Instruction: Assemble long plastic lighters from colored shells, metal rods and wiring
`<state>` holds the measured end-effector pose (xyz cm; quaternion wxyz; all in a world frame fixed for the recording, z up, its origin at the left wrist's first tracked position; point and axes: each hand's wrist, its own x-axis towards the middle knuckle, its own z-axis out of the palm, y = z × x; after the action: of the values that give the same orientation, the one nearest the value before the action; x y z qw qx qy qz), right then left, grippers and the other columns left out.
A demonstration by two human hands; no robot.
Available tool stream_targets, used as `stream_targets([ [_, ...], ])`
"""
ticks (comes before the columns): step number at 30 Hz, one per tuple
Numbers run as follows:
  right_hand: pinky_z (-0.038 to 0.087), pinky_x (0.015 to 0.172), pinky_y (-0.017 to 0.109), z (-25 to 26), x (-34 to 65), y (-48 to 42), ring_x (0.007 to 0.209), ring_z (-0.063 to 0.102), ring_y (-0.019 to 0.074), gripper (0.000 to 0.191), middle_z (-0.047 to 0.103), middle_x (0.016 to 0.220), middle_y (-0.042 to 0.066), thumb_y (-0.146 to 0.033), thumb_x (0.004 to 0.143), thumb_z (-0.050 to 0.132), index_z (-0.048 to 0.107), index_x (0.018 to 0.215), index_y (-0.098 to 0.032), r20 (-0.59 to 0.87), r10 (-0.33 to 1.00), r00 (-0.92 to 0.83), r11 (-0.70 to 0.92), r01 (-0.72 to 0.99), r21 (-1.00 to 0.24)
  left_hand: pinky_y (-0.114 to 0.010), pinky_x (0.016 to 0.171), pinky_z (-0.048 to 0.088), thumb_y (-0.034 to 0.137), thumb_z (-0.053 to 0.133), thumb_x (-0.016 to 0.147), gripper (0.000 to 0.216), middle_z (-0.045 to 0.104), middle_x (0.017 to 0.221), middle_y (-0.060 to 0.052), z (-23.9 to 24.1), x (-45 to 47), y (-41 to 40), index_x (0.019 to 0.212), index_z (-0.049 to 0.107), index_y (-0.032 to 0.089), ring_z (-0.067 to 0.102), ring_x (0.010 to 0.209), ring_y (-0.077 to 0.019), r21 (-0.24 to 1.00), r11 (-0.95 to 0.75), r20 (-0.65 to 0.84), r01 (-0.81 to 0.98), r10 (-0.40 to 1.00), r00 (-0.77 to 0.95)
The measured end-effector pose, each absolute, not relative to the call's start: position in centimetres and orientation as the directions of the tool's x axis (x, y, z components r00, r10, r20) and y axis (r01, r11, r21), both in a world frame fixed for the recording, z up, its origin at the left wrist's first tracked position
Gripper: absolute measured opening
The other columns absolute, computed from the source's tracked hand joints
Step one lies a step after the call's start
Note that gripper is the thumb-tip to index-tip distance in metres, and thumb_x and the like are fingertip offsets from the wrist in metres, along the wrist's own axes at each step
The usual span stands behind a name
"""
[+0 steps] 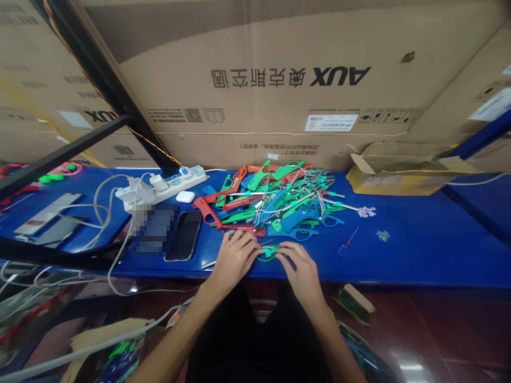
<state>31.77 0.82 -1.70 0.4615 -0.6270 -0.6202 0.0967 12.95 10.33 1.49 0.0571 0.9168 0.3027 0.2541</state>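
Note:
Close to the front edge of the blue table, my left hand and my right hand face each other with a green lighter casing between them. Fingertips of the left hand pinch its left end, while the right thumb and fingers close on its right end. Thin white wire lies across the casing; the fingers hide part of it. Just beyond the hands spreads a heap of lighter parts: red, green and blue handle casings, metal tubes and white wires. A thin metal rod lies left of my left hand.
A screwdriver and a small pile of screws lie to the right. An open yellow carton stands at the back right. On the left are a phone, a white earbud case and a power strip with cables.

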Motion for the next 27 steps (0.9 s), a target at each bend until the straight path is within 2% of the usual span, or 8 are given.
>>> stream_targets([
  [6, 0.057, 0.091, 0.037, -1.9, 31.7, 0.8, 0.102, 0.071, 0.0232, 0.018, 0.074, 0.109, 0.008, -0.029, 0.103, 0.058, 0.075, 0.100, -0.023, 0.459, 0.864, 0.208, 0.191, 0.707, -0.681, -0.042, 0.089, 0.035, 0.030, 0.067, 0.099, 0.013, 0.075, 0.096, -0.002, 1.4, 13.1, 10.7, 0.089, 0.071, 0.023, 0.058, 0.094, -0.0235, 0.243, -0.809, 0.427, 0.535, 0.584, 0.690],
  [18, 0.057, 0.086, 0.037, -1.9, 31.4, 0.7, 0.100, 0.070, 0.0239, 0.019, 0.074, 0.111, 0.008, -0.031, 0.103, 0.058, 0.075, 0.104, -0.023, 0.476, 0.854, 0.208, 0.168, 0.757, -0.631, -0.035, 0.086, 0.037, 0.038, 0.063, 0.100, 0.019, 0.075, 0.100, 0.000, 1.3, 12.8, 11.4, 0.092, 0.073, 0.024, 0.063, 0.097, -0.0183, 0.386, -0.788, 0.412, 0.479, 0.612, 0.675],
  [27, 0.056, 0.084, 0.036, -1.7, 31.2, 0.8, 0.098, 0.070, 0.0234, 0.018, 0.073, 0.110, 0.008, -0.030, 0.103, 0.058, 0.074, 0.101, -0.023, 0.471, 0.857, 0.212, 0.154, 0.766, -0.624, -0.037, 0.087, 0.035, 0.038, 0.065, 0.099, 0.019, 0.076, 0.096, 0.001, 1.2, 12.7, 11.4, 0.089, 0.072, 0.023, 0.061, 0.094, -0.0197, 0.389, -0.778, 0.386, 0.493, 0.623, 0.680],
])
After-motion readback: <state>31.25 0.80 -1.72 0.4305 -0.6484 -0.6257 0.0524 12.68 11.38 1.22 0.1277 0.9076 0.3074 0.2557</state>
